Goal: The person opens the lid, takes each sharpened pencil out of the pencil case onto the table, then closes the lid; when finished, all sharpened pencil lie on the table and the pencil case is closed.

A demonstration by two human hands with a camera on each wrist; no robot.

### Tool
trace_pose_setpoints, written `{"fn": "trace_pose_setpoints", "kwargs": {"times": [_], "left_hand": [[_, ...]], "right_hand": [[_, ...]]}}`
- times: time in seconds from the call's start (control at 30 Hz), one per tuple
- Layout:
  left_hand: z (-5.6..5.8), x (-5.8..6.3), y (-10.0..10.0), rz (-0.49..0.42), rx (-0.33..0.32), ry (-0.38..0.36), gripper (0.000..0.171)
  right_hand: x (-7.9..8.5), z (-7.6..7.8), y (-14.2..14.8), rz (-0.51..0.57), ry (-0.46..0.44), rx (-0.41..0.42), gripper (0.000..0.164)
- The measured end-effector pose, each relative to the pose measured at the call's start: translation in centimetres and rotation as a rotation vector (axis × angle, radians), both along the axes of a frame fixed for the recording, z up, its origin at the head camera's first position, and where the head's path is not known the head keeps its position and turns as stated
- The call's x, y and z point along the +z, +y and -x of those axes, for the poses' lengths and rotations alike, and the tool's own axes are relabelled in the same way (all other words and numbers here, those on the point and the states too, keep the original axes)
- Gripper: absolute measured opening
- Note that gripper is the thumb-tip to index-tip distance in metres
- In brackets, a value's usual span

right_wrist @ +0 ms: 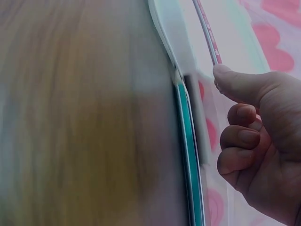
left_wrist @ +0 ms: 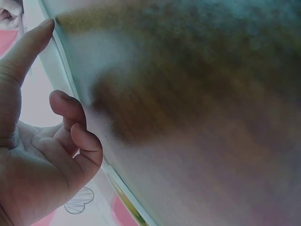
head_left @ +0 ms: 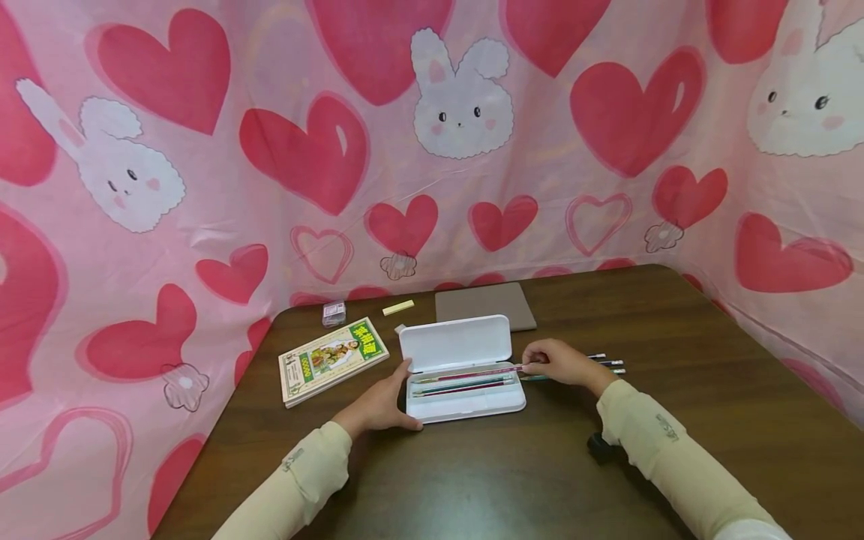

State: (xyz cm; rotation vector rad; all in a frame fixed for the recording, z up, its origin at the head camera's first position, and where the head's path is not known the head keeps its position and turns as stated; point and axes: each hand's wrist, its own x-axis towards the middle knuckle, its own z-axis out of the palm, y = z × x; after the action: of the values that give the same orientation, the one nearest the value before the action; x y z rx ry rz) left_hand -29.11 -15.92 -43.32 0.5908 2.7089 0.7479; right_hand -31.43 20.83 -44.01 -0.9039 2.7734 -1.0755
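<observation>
left hand (head_left: 378, 405) spread at left end of open white pencil case (head_left: 455, 345) on desk (head_left: 486, 480), apparently bracing it. right hand (head_left: 556, 362) pinches red pencil (head_left: 482, 372) by right end, likely keeping its length aligned along the case's far side.

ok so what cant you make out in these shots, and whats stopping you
- Far end of the pinched pencil: right wrist view, covered by the right hand.
- Middles of the table pencils: head view, behind that hand, so I can't count them surely.
- Whole shape of the black object: head view, partly under the right sleeve.
- Fine print on the book: head view, too small.
</observation>
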Motion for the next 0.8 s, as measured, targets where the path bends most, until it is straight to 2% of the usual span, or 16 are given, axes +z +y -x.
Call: {"fn": "trace_pose_setpoints", "kwargs": {"times": [0.4,0.8], "left_hand": [[0.0,-0.1,0.0,0.006,0.002,0.009,0.116],[-0.1,-0.1,0.0,0.011,-0.001,0.013,0.116]], "right_hand": [[-0.5,-0.7,4.2,0.002,0.027,-0.042,0.007],[-0.5,-1.7,6.1,0.003,0.048,-0.04,0.008]]}}
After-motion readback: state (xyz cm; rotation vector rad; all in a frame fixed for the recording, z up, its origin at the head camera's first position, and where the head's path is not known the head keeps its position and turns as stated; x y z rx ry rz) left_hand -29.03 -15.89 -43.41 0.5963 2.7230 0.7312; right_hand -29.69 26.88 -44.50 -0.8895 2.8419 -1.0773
